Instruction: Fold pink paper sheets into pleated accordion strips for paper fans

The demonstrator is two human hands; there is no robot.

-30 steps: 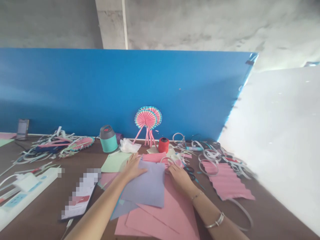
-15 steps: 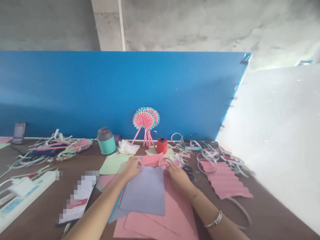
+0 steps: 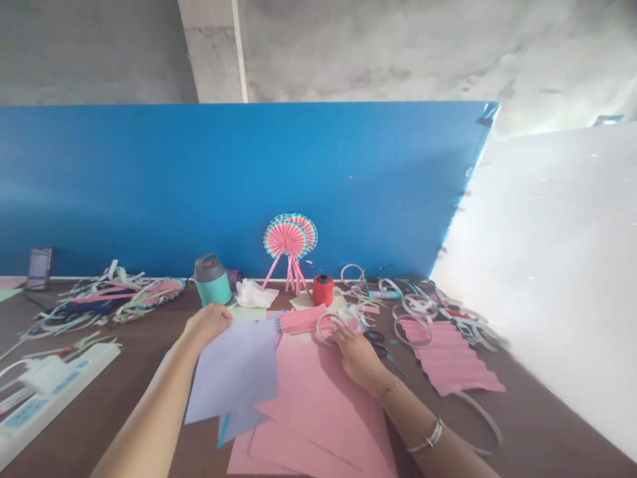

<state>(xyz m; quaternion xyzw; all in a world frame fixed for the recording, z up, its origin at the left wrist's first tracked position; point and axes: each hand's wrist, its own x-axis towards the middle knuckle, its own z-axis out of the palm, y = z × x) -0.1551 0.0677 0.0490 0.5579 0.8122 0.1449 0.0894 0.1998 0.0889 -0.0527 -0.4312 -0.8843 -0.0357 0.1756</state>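
Where its far left corner meets the left hand [image 3: 210, 324], a flat lilac paper sheet [image 3: 236, 372] is held at the edge, seemingly pinched between the fingers and a hidden thumb; by such a grip, creasing would likely be avoided. The sheet is laid at the left side of loosely stacked pink paper sheets [image 3: 318, 398], which are spread on the brown tabletop [image 3: 542, 425]. By the right hand [image 3: 355, 355], bent and drawn together at the fingers, the far right part of the stack is covered, perhaps to steady it; whether anything is pinched cannot be told. A thin white loop [image 3: 318, 328] and a pleated pink paper strip [image 3: 301, 320] are placed near those fingertips, within easy reach. Before the blue panel [image 3: 149, 186], round pink paper fans with blue rims [image 3: 286, 239] are stood up, probably so that their pleats are kept uncrushed.
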